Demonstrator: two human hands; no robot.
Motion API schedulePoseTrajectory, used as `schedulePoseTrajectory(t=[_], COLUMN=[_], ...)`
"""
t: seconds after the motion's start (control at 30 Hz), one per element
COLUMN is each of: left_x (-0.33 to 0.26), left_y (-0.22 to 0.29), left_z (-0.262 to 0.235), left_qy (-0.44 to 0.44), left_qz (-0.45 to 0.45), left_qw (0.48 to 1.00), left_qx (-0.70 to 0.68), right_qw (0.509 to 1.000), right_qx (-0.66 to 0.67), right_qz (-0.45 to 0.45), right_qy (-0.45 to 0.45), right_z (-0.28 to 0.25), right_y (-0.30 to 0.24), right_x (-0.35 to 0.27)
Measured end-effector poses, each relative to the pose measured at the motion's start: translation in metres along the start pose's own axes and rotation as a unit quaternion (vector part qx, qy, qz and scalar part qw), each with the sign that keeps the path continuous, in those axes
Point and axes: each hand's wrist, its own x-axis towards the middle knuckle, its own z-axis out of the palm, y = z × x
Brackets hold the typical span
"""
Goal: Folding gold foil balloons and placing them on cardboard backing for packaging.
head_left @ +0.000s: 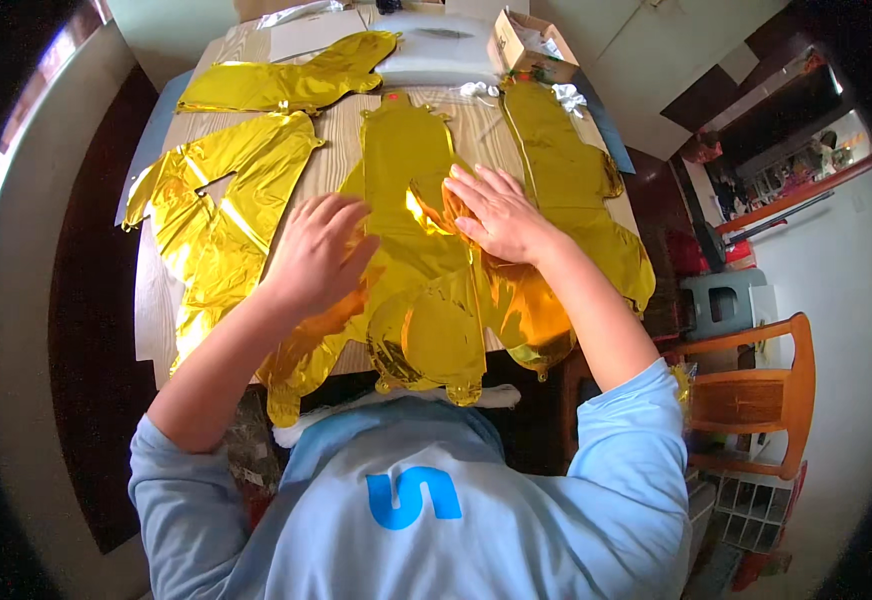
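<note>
The left hand (321,250) is loosely bent, thumb apart from the fingers, with nothing visibly gripped; whether it touches the foil below cannot be told. The right hand (501,215) is opened out, fingers extended and palm down on a crumpled fold, pinching nothing visible. One gold foil piece (181,200) lies along the left edge of the table (334,150), left of both hands; the middle gold foil (406,160) runs between them and past the near edge; another gold sheet (556,150) lies rightward, along the right edge.
</note>
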Motion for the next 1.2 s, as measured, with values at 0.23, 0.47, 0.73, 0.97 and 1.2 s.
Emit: schedulePoseTrajectory(t=[0.23, 0.47, 0.73, 0.97, 1.2], left_x=[0.043, 0.031, 0.027, 0.03, 0.027], left_y=[-0.004, -0.01, -0.007, -0.008, -0.012], left_z=[0.057, 0.047, 0.046, 0.053, 0.047], left_qy=[0.018, -0.061, -0.066, -0.064, -0.062], left_qz=[0.181, 0.163, 0.143, 0.148, 0.144], left_qw=[0.983, 0.985, 0.987, 0.987, 0.987], left_qx=[0.03, 0.021, 0.023, 0.025, 0.038], right_qw=[1.0, 1.0, 0.936, 0.714, 0.928], right_qx=[-0.013, -0.006, 0.118, 0.507, 0.041], right_qz=[-0.011, -0.008, 0.216, 0.439, 0.103], right_qy=[0.013, 0.026, 0.252, 0.201, 0.355], right_z=[0.006, 0.009, -0.045, 0.047, -0.049], right_y=[0.002, 0.007, -0.055, -0.065, -0.143], right_x=[0.003, -0.002, -0.12, -0.237, -0.156])
